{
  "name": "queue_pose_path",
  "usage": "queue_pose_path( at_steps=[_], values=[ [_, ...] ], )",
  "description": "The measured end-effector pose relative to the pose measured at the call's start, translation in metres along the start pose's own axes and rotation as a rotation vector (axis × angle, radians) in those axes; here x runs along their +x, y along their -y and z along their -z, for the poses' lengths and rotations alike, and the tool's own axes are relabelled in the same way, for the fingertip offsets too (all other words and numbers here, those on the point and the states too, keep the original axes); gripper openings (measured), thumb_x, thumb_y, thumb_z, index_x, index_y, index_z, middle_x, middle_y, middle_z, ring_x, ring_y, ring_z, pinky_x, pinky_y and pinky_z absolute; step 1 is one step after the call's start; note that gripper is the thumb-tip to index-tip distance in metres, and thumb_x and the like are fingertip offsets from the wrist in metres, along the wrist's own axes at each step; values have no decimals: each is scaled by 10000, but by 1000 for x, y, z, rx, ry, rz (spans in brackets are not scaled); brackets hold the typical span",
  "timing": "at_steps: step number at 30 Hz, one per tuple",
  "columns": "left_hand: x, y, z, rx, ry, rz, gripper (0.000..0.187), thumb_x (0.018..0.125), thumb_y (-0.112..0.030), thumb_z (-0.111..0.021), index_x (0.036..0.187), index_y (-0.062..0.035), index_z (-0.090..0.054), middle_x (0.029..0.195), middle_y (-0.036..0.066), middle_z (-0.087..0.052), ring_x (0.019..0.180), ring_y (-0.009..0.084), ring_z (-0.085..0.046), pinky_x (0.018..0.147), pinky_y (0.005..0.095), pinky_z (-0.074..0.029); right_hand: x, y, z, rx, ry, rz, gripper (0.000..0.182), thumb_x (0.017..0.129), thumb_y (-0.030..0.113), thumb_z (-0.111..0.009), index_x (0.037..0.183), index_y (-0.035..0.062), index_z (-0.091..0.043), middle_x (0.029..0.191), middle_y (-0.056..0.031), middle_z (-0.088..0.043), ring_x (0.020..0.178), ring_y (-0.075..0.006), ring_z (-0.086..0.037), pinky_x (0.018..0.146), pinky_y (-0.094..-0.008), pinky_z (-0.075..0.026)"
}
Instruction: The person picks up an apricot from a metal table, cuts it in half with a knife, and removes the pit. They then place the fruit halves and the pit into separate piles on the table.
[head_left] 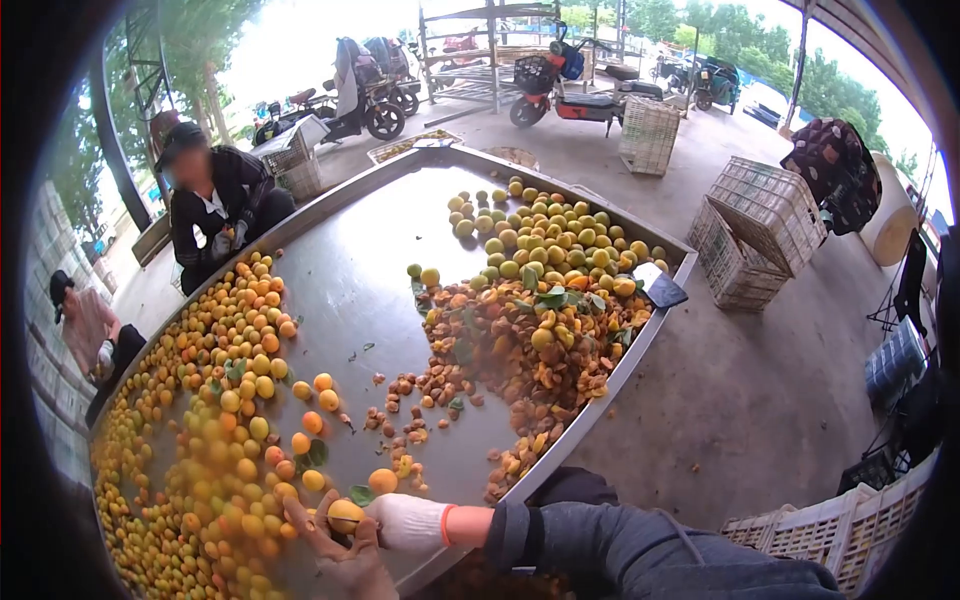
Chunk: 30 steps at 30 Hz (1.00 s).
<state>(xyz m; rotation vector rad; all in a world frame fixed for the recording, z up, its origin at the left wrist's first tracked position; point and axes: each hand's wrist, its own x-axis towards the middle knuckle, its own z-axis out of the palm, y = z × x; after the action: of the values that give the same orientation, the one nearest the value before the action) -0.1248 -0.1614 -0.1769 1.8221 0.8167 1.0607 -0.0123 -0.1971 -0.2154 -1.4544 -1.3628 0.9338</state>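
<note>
Low in the head view, my left hand [352, 562], bare, holds a yellow apricot [346, 515] between thumb and fingers. From the right comes my right hand [412, 522] in a white knitted glove, closed and touching the fruit's right side. A thin dark line shows by the apricot, too small to name; what the gloved fingers grip is hidden. Just above the glove lies another apricot [382, 481] beside a green leaf [360, 495]. A large mass of whole apricots [230, 400] spreads to the left on the metal table [345, 270].
Split apricot pieces and pits [520, 370] are heaped at the table's right, behind them greener whole fruit [550, 235]. A phone-like slab [660, 286] rests on the raised rim. Two people [215, 195] sit along the left side. Plastic crates [755, 230] stand on the floor at right.
</note>
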Motion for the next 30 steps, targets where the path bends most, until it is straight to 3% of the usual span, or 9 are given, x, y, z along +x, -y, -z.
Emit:
queue_pose_path(
  at_steps=[6, 13, 14, 16, 19, 21, 25, 27, 30],
  values=[
    [5, 21, 13, -307, 113, 115, 969, 769, -88, -747, 1531, -97, -148, 1282, 238, -497, 1131, 246, -538, 908, 305, -486, 11, -9, 8, 283, 322, -266, 138, 799, 117, -611, 801, -20, -621, 634, -102, -595, 598, -162, -529, 580, -326, -455],
    [8, 26, 13, -693, -115, 181, 831, 776, 56, -638, 1493, -35, -230, 1168, 118, -556, 1081, 229, -578, 906, 310, -491, -17, 18, 31, -160, 50, -62, 100, 780, 109, -641, 865, 61, -662, 745, -144, -638, 693, -276, -626, 677, -384, -491],
    [12, 30, 19, -678, -134, 181, 831, 776, 56, -638, 1493, -35, -230, 1168, 118, -556, 1081, 229, -578, 906, 310, -491, -23, 21, 35, -193, 14, -75, 118, 767, 91, -651, 883, 76, -671, 771, -128, -645, 722, -270, -637, 705, -382, -500],
    [18, 37, 29, -605, -16, 156, 757, 774, 44, -625, 1452, -6, -291, 1147, 118, -567, 1060, 226, -589, 898, 329, -501, -17, -1, 31, 421, -150, -118, 226, 785, 127, -710, 1003, 73, -687, 910, -118, -666, 812, -261, -647, 780, -343, -511],
    [6, 43, 15, 307, 123, -124, 757, 753, -92, -721, 1410, -10, -354, 1091, 125, -626, 975, 238, -635, 883, 330, -508, -13, 24, 38, 325, -253, -74, 261, 813, 227, -686, 1028, 79, -691, 940, -129, -682, 852, -238, -655, 778, -327, -515],
    [2, 35, 5, 143, 150, -30, 787, 758, -155, -744, 1418, -14, -339, 1103, 135, -646, 977, 274, -642, 866, 349, -511, -12, 27, 37, -143, -263, -5, 297, 823, 241, -687, 1071, 78, -676, 973, -108, -685, 890, -203, -666, 784, -315, -521],
    [2, 40, -3, 253, 140, -159, 815, 761, -162, -751, 1431, -15, -310, 1122, 134, -656, 986, 321, -631, 856, 391, -510, -11, 21, 38, 198, -191, -166, 401, 827, 291, -710, 1123, 35, -625, 1002, -118, -677, 894, -182, -667, 754, -316, -531],
    [0, 41, -9, 191, 138, -266, 807, 772, -129, -733, 1437, -13, -290, 1146, 159, -616, 996, 354, -609, 860, 416, -506, -9, 21, 42, 466, -164, -204, 428, 800, 210, -758, 1135, 9, -585, 907, -54, -660, 850, -103, -632, 761, -264, -525],
    [1, 29, -6, 379, 21, -429, 662, 818, -75, -670, 1402, -39, -362, 1124, 167, -602, 931, 325, -648, 780, 373, -534, -11, 44, 47, 422, -129, -318, 407, 813, 220, -733, 1101, -16, -571, 926, -82, -656, 845, -134, -624, 709, -272, -523]
  ],
)
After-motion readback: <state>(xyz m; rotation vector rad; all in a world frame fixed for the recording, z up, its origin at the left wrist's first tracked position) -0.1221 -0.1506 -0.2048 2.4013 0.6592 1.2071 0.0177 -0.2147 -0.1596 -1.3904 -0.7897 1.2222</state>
